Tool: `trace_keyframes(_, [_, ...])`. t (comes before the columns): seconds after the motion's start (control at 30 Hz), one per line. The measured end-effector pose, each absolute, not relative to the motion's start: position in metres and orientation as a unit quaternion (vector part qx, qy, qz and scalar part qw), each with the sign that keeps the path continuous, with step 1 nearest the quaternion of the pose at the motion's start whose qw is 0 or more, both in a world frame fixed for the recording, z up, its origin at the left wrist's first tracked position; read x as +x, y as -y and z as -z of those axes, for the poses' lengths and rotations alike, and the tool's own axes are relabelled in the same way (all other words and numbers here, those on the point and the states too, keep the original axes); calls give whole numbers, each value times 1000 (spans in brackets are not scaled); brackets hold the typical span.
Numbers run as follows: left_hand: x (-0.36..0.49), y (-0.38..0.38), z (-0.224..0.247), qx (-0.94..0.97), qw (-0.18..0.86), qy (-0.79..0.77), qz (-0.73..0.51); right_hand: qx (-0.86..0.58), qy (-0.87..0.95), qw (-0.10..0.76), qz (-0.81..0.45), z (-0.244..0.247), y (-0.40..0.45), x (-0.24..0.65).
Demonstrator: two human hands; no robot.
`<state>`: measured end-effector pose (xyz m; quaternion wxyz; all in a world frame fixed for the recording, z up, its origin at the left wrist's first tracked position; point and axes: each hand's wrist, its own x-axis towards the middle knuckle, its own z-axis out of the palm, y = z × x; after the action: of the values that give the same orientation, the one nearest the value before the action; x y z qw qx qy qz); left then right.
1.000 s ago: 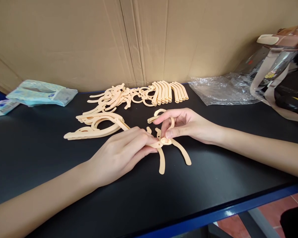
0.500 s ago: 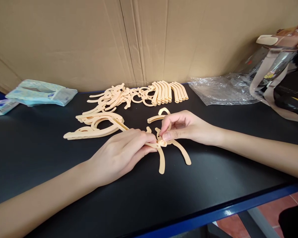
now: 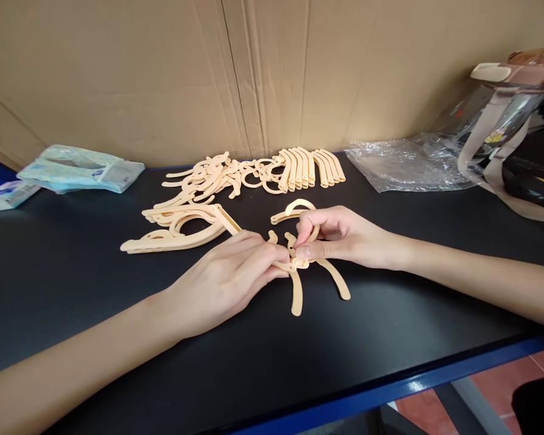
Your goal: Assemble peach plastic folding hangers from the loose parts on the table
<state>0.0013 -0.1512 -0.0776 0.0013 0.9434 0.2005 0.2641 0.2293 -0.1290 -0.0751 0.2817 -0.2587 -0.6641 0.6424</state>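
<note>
My left hand [image 3: 229, 275] is closed around a beige plastic hanger arm [image 3: 281, 266], whose holed end sticks out past the fingertips. My right hand [image 3: 344, 235] pinches a beige hanger hook [image 3: 300, 204]; its curve rises above the fingers, and its base meets the end of the arm. Whether the two parts are joined I cannot tell, since the fingertips cover the contact. Loose curved pieces lie on the table below and around the hands, among them a left one [image 3: 297, 295] and a right one [image 3: 336, 281]. Another short arm [image 3: 281, 216] lies behind my right hand.
Folded hanger pieces [image 3: 172, 243] are stacked left of centre. Behind them lie a heap of hooks [image 3: 215, 175] and a row of arms [image 3: 299, 168]. A tissue pack [image 3: 79, 169], a clear plastic bag [image 3: 403, 166] and a strapped bottle [image 3: 510, 109] stand along the back of the black table [image 3: 367, 356].
The hook in my right hand has tilted, so more of its curve shows above the fingers. Its base sits closer against the arm's end. My left hand has barely moved.
</note>
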Motion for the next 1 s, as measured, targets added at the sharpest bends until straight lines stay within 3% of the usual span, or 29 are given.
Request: trace_keyframes(1.0, [1, 149, 78, 933, -43, -249, -256, -251, 783, 332, -462, 77, 134, 229])
